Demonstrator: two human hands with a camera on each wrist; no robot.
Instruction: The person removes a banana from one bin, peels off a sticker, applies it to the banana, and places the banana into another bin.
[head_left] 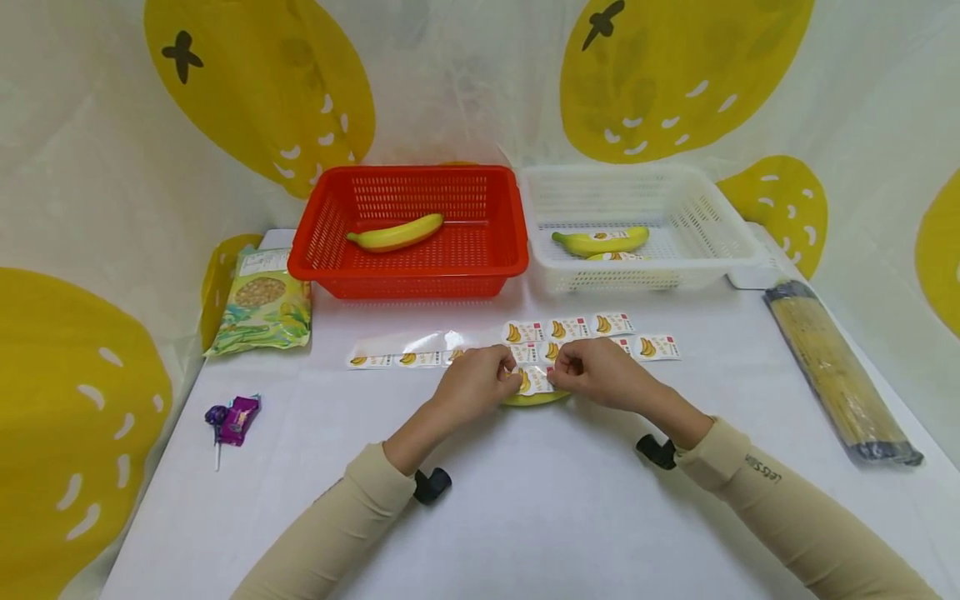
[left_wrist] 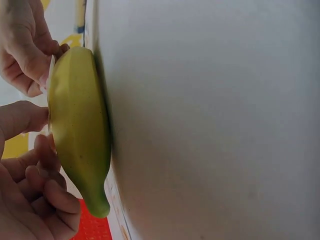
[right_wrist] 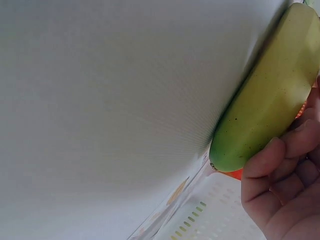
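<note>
A yellow banana (left_wrist: 80,115) with a greenish stem lies on the white table between both hands. Over its upper side is a white sticker (head_left: 534,381) printed with bananas. My left hand (head_left: 474,382) pinches the sticker's left edge between thumb and finger, close against the banana. At the opposite edge, my right hand (head_left: 600,372) pinches the sticker the same way, its other fingers curled. In the right wrist view, the right hand's fingers (right_wrist: 265,160) are beside the banana's blunt green end. Just behind the hands lie sheets of similar stickers (head_left: 567,328), partly hidden by them.
Behind the sheets stand a red basket (head_left: 408,272) holding one banana (head_left: 396,233) and a white basket (head_left: 637,275) with two labelled bananas (head_left: 600,242). A green food bag (head_left: 262,304) and wrapped candies (head_left: 238,419) lie left; a noodle pack (head_left: 840,371) lies right.
</note>
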